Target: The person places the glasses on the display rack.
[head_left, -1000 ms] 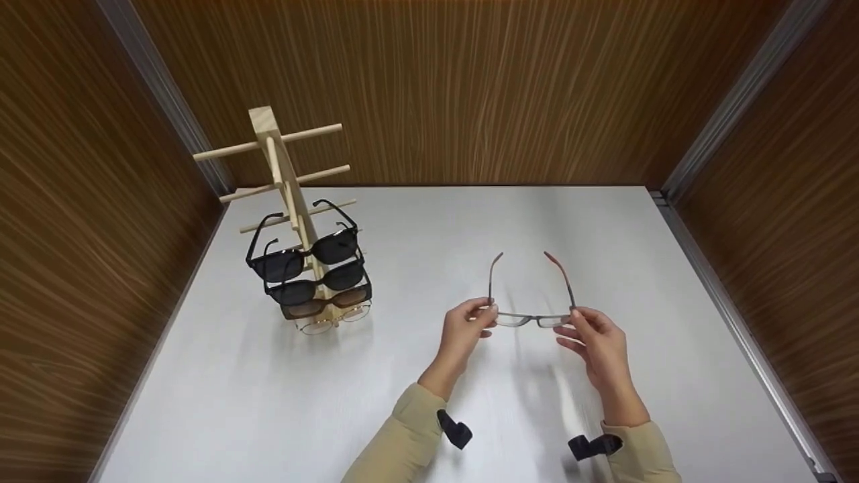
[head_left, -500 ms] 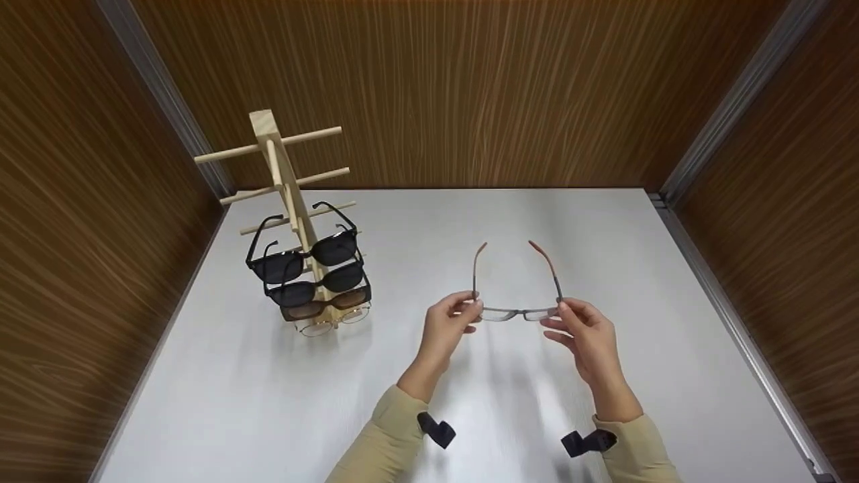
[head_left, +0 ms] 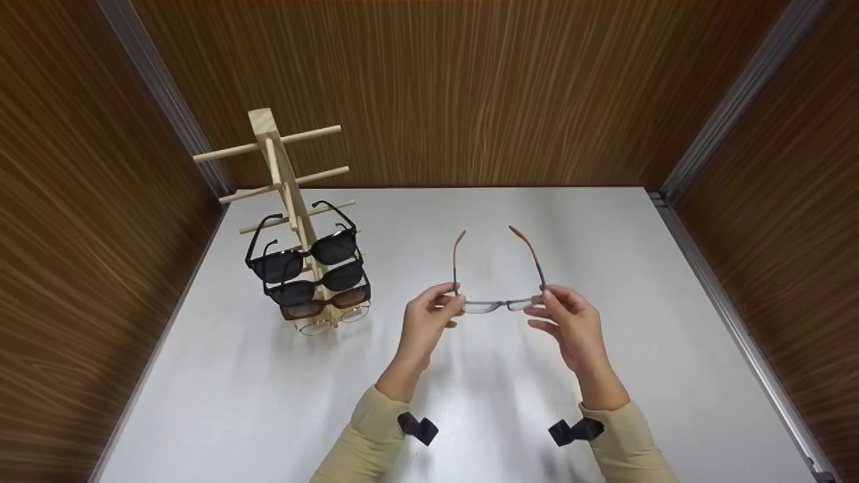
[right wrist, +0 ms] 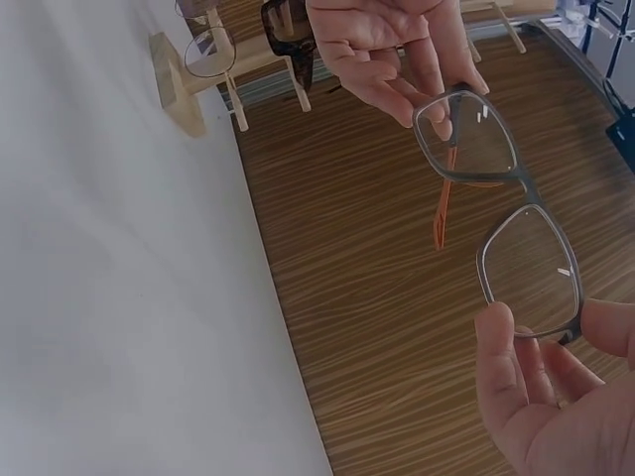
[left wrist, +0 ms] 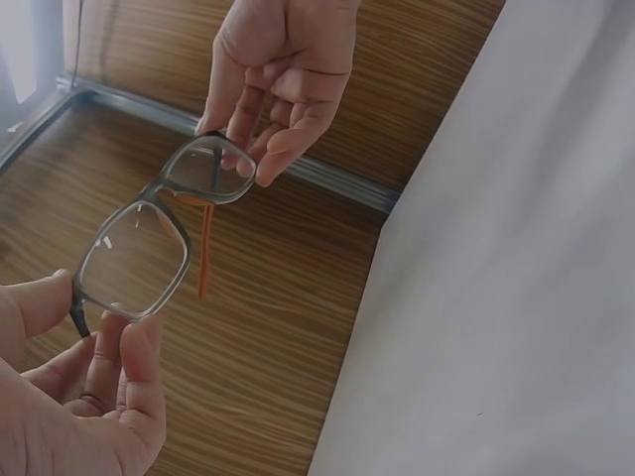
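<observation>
Between both hands, above the white table, is a pair of eyeglasses (head_left: 482, 308) with a grey frame, clear lenses and orange-tipped temples unfolded toward the back. My left hand (head_left: 425, 320) pinches the frame's left corner by the hinge, thumb in front. At the opposite corner my right hand (head_left: 576, 327) pinches the other hinge, its lower fingers spread below the lens. In the left wrist view the eyeglasses (left wrist: 139, 248) show both rims and one orange temple hanging behind. The right wrist view shows the same eyeglasses (right wrist: 528, 253), a hand at each end.
A wooden display stand (head_left: 263, 122) with crossbars stands at the left. On its lower bars hang black sunglasses (head_left: 305, 258), brown-tinted sunglasses (head_left: 326, 304) and thin gold-rimmed glasses (head_left: 317, 329). Wood-grain panels (head_left: 429, 94) enclose the white table (head_left: 201, 416) at back and sides.
Both hands have carried the eyeglasses leftward and slightly toward the back, keeping the same pinch at each hinge. The stand and its glasses stay put.
</observation>
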`<state>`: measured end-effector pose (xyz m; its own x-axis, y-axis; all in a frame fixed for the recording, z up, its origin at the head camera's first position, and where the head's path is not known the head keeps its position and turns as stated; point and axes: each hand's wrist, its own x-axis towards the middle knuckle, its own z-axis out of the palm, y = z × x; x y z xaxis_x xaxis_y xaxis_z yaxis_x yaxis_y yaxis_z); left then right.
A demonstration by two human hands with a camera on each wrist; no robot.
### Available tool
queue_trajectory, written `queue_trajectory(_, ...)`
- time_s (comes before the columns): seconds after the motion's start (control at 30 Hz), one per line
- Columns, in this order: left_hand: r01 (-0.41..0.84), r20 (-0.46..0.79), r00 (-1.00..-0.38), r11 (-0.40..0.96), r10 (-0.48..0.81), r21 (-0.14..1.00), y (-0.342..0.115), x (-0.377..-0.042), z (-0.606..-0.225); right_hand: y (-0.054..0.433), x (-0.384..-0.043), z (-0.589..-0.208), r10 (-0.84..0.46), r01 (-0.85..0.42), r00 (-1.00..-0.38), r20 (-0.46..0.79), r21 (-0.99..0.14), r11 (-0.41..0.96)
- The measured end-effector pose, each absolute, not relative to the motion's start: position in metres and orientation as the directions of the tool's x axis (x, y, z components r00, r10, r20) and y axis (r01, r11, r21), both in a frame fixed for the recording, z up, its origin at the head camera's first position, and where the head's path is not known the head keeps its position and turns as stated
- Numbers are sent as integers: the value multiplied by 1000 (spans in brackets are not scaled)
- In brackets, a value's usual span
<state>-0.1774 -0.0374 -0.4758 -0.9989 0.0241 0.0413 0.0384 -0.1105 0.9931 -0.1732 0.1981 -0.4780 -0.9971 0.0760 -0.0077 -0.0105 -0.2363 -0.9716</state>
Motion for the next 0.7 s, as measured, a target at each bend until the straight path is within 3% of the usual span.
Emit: queue_trajectory(0.7,169,166,-985,-59,-38,984,-75,-159,-435,165,-182,-444,-16,-68,-997,78,-936,-346)
